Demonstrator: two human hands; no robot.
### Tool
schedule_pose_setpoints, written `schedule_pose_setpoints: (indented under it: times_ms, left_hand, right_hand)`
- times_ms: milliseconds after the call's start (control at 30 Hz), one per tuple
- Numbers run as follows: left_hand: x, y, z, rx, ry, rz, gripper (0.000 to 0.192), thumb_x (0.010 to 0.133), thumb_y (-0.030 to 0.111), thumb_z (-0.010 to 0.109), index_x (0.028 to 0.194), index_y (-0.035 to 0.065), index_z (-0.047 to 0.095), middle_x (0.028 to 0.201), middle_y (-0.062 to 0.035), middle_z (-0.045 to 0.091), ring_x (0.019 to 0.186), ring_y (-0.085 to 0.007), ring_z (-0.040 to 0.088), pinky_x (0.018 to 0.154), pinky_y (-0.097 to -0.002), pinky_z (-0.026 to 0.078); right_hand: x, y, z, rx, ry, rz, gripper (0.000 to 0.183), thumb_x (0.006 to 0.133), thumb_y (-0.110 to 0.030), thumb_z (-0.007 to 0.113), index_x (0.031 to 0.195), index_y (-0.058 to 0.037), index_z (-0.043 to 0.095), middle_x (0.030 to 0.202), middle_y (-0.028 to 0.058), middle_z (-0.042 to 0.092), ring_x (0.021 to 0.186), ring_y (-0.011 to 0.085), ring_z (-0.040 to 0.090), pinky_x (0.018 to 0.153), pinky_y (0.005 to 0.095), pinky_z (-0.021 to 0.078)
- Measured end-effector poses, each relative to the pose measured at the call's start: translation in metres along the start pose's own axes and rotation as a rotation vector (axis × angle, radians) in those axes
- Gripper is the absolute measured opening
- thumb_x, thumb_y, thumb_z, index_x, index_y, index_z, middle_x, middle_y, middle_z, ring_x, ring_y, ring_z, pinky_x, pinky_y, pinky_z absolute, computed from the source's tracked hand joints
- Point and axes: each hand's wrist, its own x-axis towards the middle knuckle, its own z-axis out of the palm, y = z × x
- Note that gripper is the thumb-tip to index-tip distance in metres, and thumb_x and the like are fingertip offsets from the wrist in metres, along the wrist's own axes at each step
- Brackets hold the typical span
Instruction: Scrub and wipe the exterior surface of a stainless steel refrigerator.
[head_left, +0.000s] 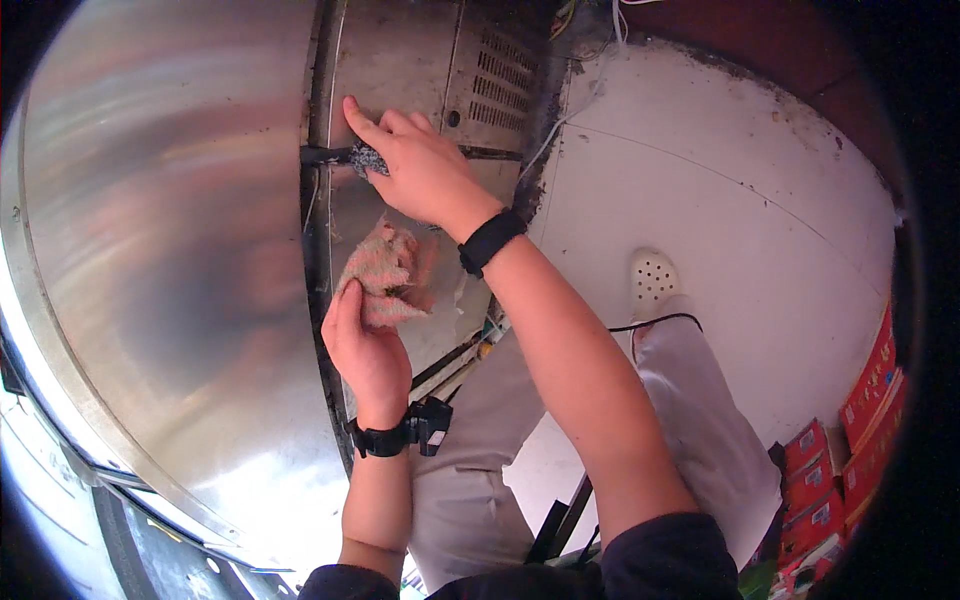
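Observation:
My right hand (424, 169) presses a dark grey scouring pad (367, 159), perhaps steel wool, against the black gap (322, 155) between two panels of a stainless steel cabinet (390, 67). Its index finger points out past the pad, and the other fingers partly hide it. Lower down, my left hand (367, 352) pinches a frayed, pinkish rag (382, 274) with dark stains, held in front of the lower cabinet panel (442, 262). A smooth steel worktop (202, 187) lies to the left of both hands, its near edge bordered by a grimy dark seam.
Slotted vents (502, 82) mark the upper cabinet panel. Thin white cable (551, 142) runs along the dirty cabinet base onto the pale floor (712, 187). My leg and a cream perforated clog (654, 277) stand there. Red boxes (810, 480) are stacked at the lower right.

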Motion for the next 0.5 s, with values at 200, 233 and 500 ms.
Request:
schedule_pose_setpoints:
  times_ms: [200,233,500]
  left_hand:
    - [0.002,0.005,0.02,0.016,0.001,0.076,0.031,0.103,0.016,0.049,0.123,-0.0058,0.06,0.119,-0.0111,0.066,0.108,-0.0186,0.063,0.092,-0.0326,0.05]
    - [0.003,0.007,0.025,-0.022,0.026,0.114,0.028,0.103,0.013,0.051,0.118,-0.0069,0.063,0.114,-0.0107,0.068,0.101,-0.0159,0.065,0.085,-0.0283,0.051]
    - [0.0,0.021,0.05,0.268,-0.041,0.342,0.031,0.103,0.012,0.048,0.121,-0.0083,0.063,0.108,-0.0098,0.069,0.09,-0.0145,0.067,0.08,-0.026,0.052]
  right_hand:
    - [0.005,0.004,-0.007,0.005,0.005,-0.035,0.079,0.088,-0.016,0.068,0.157,-0.0292,0.033,0.114,0.0094,0.058,0.11,0.032,0.055,0.092,0.0424,0.0511]
    - [0.004,0.006,-0.009,0.003,0.015,-0.039,0.079,0.088,-0.016,0.068,0.157,-0.0292,0.033,0.114,0.0094,0.058,0.11,0.032,0.055,0.092,0.0424,0.0511]
    - [-0.006,0.016,-0.008,0.097,0.041,0.032,0.078,0.087,-0.014,0.07,0.155,-0.0311,0.036,0.114,0.0092,0.054,0.108,0.0321,0.054,0.091,0.0426,0.0507]
